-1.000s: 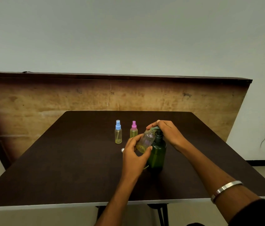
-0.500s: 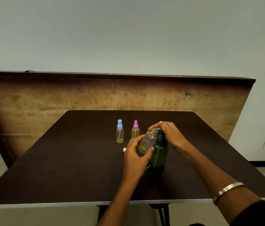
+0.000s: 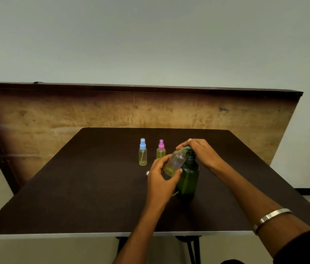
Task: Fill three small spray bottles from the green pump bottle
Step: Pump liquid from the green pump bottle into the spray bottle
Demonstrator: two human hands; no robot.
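Observation:
The green pump bottle [image 3: 188, 180] stands near the middle of the dark table [image 3: 74, 187]. My right hand [image 3: 202, 154] lies over its pump head, fingers curled on the spout. My left hand [image 3: 160, 180] grips an uncapped clear spray bottle [image 3: 175, 162], tilted with its mouth up under the spout; a little yellow liquid sits at its bottom. Behind stand two capped spray bottles with yellow liquid, one with a blue cap [image 3: 142, 152] and one with a pink cap [image 3: 161, 149].
A small loose cap [image 3: 147, 173] lies on the table just left of my left hand. A tall wooden board [image 3: 55, 115] stands upright behind the table. The table's near edge [image 3: 55, 234] runs below my forearms.
Both hands and the bottles keep the same hold and place. Only the view has shifted slightly.

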